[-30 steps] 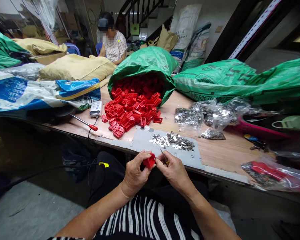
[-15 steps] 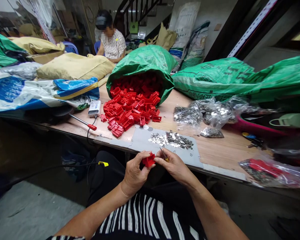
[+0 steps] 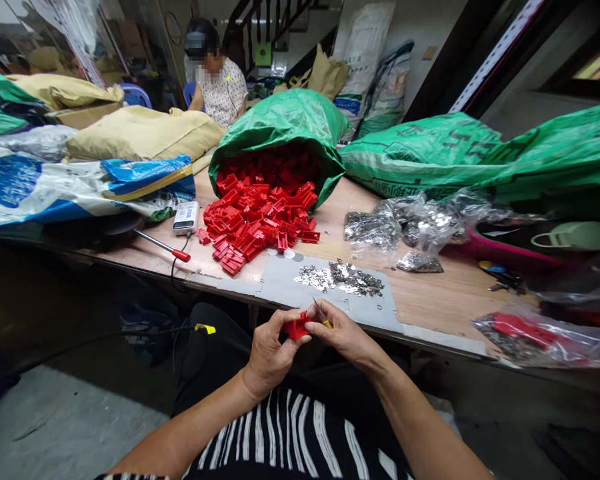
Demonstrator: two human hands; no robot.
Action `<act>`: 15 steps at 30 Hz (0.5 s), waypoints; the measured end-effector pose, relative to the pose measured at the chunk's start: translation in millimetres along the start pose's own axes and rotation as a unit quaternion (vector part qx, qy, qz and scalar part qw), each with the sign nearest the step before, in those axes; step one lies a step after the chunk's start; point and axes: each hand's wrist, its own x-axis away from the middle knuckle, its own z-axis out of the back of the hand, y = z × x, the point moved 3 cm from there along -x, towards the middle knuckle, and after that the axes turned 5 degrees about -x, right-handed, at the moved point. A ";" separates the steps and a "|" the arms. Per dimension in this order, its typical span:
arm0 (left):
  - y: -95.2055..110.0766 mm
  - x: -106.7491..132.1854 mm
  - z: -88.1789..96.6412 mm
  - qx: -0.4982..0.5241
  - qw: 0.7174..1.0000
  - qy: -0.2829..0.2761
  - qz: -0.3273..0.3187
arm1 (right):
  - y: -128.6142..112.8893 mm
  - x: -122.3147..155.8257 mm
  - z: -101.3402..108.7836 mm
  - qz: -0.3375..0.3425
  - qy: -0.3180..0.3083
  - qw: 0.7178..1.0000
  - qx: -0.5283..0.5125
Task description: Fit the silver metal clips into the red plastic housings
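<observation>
My left hand [image 3: 275, 343] is closed around a small red plastic housing [image 3: 297, 326], held above my lap just off the table's front edge. My right hand [image 3: 343, 333] grips a thin pointed tool with a yellow handle [image 3: 327, 323], its metal tip pointing up and to the left. The right thumb touches the housing's right side. Beyond the hands, small silvery metal pieces [image 3: 340, 277] lie spread on a grey mat [image 3: 280, 283]. Behind them, a heap of similar red housings [image 3: 260, 223] spills from a green woven sack [image 3: 285, 117].
Clear bags of metal parts [image 3: 375, 227] lie to the right, near a pink basin [image 3: 500, 250]. A rod with a red grip [image 3: 165, 245] and a white device [image 3: 185, 217] with a cable lie left. Another person [image 3: 217, 87] sits across the table.
The view has shifted slightly. The red housing has tilted a little in my left hand, and the right hand with the tool stays close beside it.
</observation>
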 end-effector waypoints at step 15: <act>-11.5 0.4 -4.4 0.255 0.958 -0.064 0.115 | 12.6 17.2 0.4 -0.058 -0.069 0.982 -0.166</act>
